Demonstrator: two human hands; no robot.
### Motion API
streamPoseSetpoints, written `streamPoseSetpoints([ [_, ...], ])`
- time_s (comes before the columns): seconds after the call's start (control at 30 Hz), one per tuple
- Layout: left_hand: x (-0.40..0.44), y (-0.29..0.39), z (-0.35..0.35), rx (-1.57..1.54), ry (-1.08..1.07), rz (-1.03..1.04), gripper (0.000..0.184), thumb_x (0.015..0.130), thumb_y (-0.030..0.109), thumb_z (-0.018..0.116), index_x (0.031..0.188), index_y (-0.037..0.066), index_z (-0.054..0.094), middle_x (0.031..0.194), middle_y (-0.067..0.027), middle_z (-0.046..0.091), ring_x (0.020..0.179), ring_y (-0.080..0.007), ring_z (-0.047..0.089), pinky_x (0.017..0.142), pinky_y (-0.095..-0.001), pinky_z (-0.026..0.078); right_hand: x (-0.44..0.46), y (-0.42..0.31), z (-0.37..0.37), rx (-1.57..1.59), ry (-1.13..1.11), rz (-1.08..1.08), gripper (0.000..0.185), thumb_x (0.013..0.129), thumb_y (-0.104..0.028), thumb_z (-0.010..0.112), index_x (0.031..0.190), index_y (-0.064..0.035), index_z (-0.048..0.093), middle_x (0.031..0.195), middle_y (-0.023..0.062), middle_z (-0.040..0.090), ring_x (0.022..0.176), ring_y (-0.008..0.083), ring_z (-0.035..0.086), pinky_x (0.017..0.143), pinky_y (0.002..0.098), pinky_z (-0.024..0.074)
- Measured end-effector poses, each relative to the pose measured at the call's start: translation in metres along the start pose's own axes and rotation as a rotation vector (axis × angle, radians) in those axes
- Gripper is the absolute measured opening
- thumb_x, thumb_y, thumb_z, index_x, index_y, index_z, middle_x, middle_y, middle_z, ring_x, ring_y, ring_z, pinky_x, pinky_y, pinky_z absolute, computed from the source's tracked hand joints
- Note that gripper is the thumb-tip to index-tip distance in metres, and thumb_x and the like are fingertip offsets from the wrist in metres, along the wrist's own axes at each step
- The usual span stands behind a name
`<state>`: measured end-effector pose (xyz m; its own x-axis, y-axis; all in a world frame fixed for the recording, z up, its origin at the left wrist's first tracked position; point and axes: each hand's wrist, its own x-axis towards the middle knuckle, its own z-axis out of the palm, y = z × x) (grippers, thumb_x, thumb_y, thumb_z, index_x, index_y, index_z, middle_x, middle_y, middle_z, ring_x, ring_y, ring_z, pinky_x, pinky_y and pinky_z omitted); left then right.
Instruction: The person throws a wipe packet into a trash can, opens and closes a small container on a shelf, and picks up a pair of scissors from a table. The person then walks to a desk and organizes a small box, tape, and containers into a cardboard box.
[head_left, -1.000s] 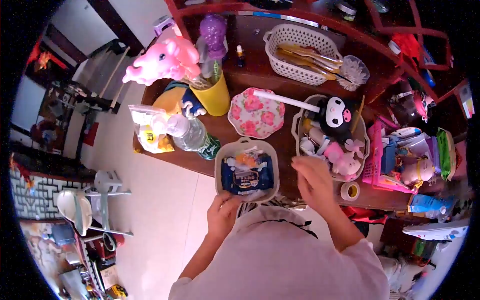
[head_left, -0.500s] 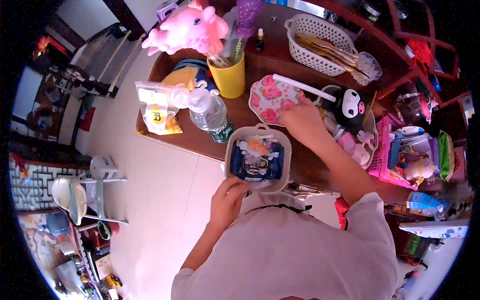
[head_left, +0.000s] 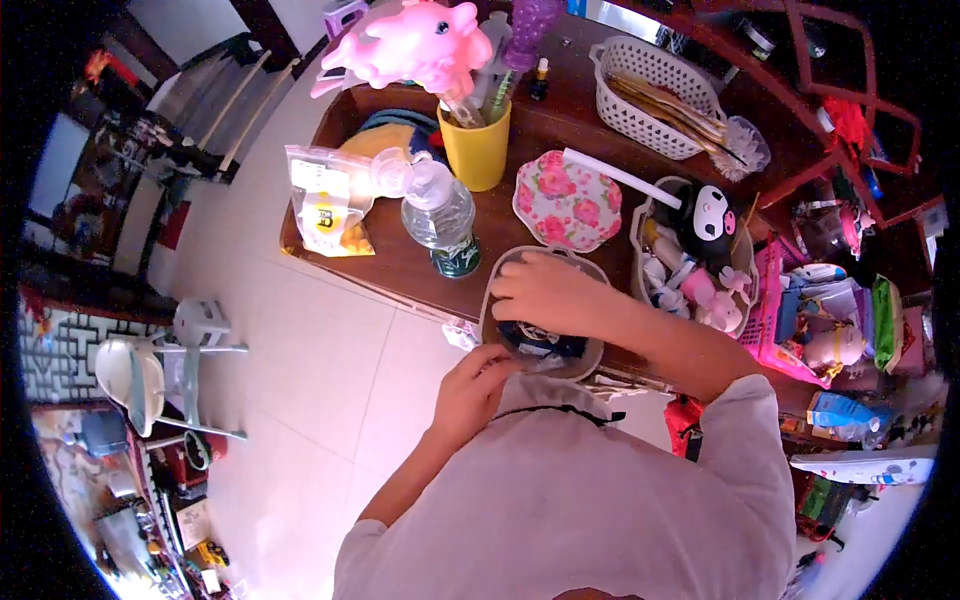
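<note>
A small beige basket (head_left: 597,356) with dark blue packets (head_left: 560,342) in it stands at the table's front edge, close to my body. My right hand (head_left: 548,292) reaches over the basket from the right, its fingers bent down at the far left part; what its fingertips touch is hidden. At the basket's near left corner my left hand (head_left: 478,385) has its thumb and fingers closed on the rim. Just beyond lies a plate with pink flowers (head_left: 568,202).
On the left stand a bottle (head_left: 440,220), a snack bag (head_left: 328,205) and a yellow cup (head_left: 477,152) with a pink toy. Farther right are a basket of plush toys (head_left: 740,318), a pink basket (head_left: 768,300) and a tape-like white perforated basket (head_left: 655,130).
My right hand has moved from the right of the small basket, past the flowered plate, and now back over the basket. My left hand stays at the rim. The view has shifted.
</note>
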<state>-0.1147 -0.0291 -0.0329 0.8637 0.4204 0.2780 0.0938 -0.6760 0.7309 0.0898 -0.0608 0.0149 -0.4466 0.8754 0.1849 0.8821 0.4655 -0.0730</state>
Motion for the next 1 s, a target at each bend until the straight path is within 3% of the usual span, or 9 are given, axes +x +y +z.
streamPoseSetpoints([
  [0.17, -0.002, -0.002, 0.001, -0.003, 0.028, 0.019, 0.023, 0.07, -0.004, 0.057, 0.088, 0.009, 0.06, 0.096, -0.0083, 0.054, 0.076, -0.023, 0.058, 0.064, -0.0317, 0.048, -0.008, 0.004, -0.048, 0.231, 0.134, 0.14, 0.021, 0.058, 0.0, 0.059, 0.076, -0.0088, 0.053, 0.092, 0.0011, 0.054, 0.084, 0.022, 0.051, 0.072, 0.0343, 0.0421],
  [0.47, 0.008, -0.008, 0.004, 0.007, -0.018, 0.023, 0.022, 0.071, -0.001, 0.057, 0.09, 0.009, 0.061, 0.097, -0.0089, 0.054, 0.081, -0.0266, 0.058, 0.068, -0.034, 0.048, -0.05, 0.007, -0.068, 0.363, 0.301, 0.405, 0.024, 0.058, 0.005, 0.058, 0.077, -0.0041, 0.046, 0.102, 0.0043, 0.059, 0.086, 0.0272, 0.055, 0.075, 0.0338, 0.0428],
  [0.57, 0.014, -0.005, 0.002, 0.027, 0.017, 0.073, 0.026, 0.071, -0.002, 0.058, 0.095, 0.01, 0.059, 0.103, -0.0088, 0.052, 0.082, -0.0244, 0.058, 0.067, -0.0326, 0.049, -0.065, 0.007, -0.065, 0.433, 0.451, 0.642, 0.023, 0.064, 0.006, 0.058, 0.081, -0.0021, 0.044, 0.1, 0.0064, 0.06, 0.084, 0.0209, 0.056, 0.074, 0.0299, 0.0439],
  [0.63, 0.016, 0.01, -0.005, -0.11, 0.013, -0.179, 0.037, 0.07, 0.0, 0.062, 0.105, 0.009, 0.053, 0.113, -0.0103, 0.046, 0.084, -0.021, 0.058, 0.067, -0.0307, 0.049, -0.074, 0.005, -0.063, 0.511, 0.546, 0.791, 0.02, 0.069, 0.005, 0.057, 0.084, -0.0014, 0.045, 0.097, 0.0067, 0.06, 0.083, 0.0175, 0.055, 0.073, 0.0283, 0.0443],
  [0.7, 0.015, 0.015, -0.01, -0.212, 0.053, -0.216, 0.046, 0.069, 0.001, 0.065, 0.112, 0.008, 0.048, 0.117, -0.0115, 0.041, 0.086, -0.0199, 0.057, 0.067, -0.0303, 0.049, -0.083, 0.0, -0.06, 0.706, 0.599, 1.048, 0.016, 0.08, -0.001, 0.055, 0.094, -0.0004, 0.048, 0.092, 0.0064, 0.057, 0.078, 0.0097, 0.053, 0.066, 0.0237, 0.0448],
  [0.8, 0.013, 0.016, -0.014, -0.379, 0.088, -0.223, 0.07, 0.067, 0.006, 0.071, 0.126, 0.006, 0.033, 0.125, -0.0125, 0.033, 0.096, -0.0195, 0.053, 0.073, -0.0305, 0.048, -0.072, -0.033, -0.049, 1.086, 0.739, 1.025, 0.023, 0.08, -0.007, 0.059, 0.101, -0.0017, 0.049, 0.09, 0.0063, 0.056, 0.074, 0.0079, 0.052, 0.062, 0.0221, 0.0444],
  [0.87, 0.015, 0.021, -0.014, -0.977, 0.207, -0.193, 0.076, 0.068, 0.009, 0.072, 0.13, 0.007, 0.029, 0.129, -0.0102, 0.03, 0.103, -0.02, 0.049, 0.082, -0.0308, 0.045, -0.061, -0.057, -0.027, 1.358, 0.648, 0.983, 0.028, 0.081, -0.014, 0.061, 0.103, -0.0019, 0.05, 0.087, 0.0044, 0.056, 0.074, 0.009, 0.053, 0.061, 0.023, 0.0445],
  [0.93, 0.01, 0.037, -0.03, -0.758, 0.213, -0.516, 0.048, 0.075, 0.01, 0.067, 0.118, 0.004, 0.046, 0.106, -0.0044, 0.052, 0.097, -0.0144, 0.05, 0.084, -0.0272, 0.042, -0.05, -0.074, -0.031, 1.223, 0.251, 0.816, 0.031, 0.081, -0.018, 0.061, 0.106, -0.0024, 0.05, 0.089, 0.0043, 0.056, 0.078, 0.0114, 0.055, 0.064, 0.0262, 0.0454],
  [1.0, 0.002, 0.027, -0.029, -0.776, 0.374, -0.676, 0.031, 0.08, 0.012, 0.062, 0.107, 0.004, 0.05, 0.098, -0.0037, 0.056, 0.085, -0.0141, 0.052, 0.076, -0.0289, 0.044, -0.052, -0.072, -0.035, 1.117, 0.155, 0.775, 0.029, 0.079, -0.018, 0.061, 0.103, -0.0042, 0.051, 0.09, 0.0057, 0.056, 0.08, 0.0163, 0.055, 0.069, 0.0294, 0.0456],
])
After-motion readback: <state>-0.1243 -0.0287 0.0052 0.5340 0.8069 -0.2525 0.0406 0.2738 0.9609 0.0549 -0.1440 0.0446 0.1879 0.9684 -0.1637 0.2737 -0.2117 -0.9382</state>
